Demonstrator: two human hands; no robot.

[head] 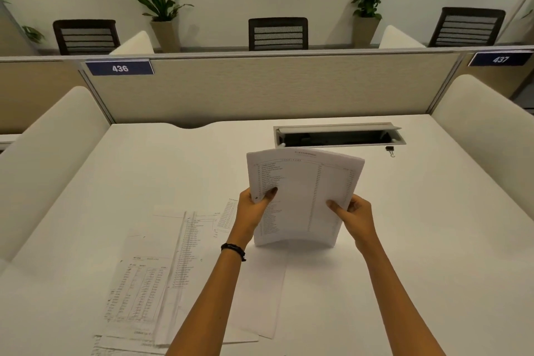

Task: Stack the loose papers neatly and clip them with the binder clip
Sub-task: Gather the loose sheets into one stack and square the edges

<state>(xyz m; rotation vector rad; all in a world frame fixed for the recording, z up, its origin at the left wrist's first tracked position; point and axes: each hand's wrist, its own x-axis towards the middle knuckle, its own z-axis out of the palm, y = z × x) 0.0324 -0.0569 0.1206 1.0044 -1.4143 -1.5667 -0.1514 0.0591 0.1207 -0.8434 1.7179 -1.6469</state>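
We see a sheaf of printed papers [303, 196] held upright over the middle of the white tabletop [433, 240], bowed slightly, its printed face toward the camera. The left hand [254, 205] grips its left edge, thumb curled over the front of the top sheet. The right hand [355, 215] grips the right edge the same way, thumb on the front and fingers behind. The sheaf's lower edge sits at or just above a blank sheet [265, 298] lying flat beneath it; we cannot tell whether they touch.

More loose printed sheets [161, 283] lie spread and overlapping on the tabletop to the left of the left forearm, some skewed, reaching to the near edge of the view. A dark bracelet [233, 250] circles the left wrist.

The binder clip [390, 150], small and black with its wire handles showing, lies on the tabletop beyond and to the right of the sheaf, well apart from both hands, just beside the right end of the open cable tray [338, 136] set into the tabletop.

Behind the tabletop stands a beige partition [274, 87] with a blue plate reading 436 [120, 68] and another reading 437 [500, 59]. Beyond it we see three dark chairs [278, 33] and potted plants [161, 9] against the wall.
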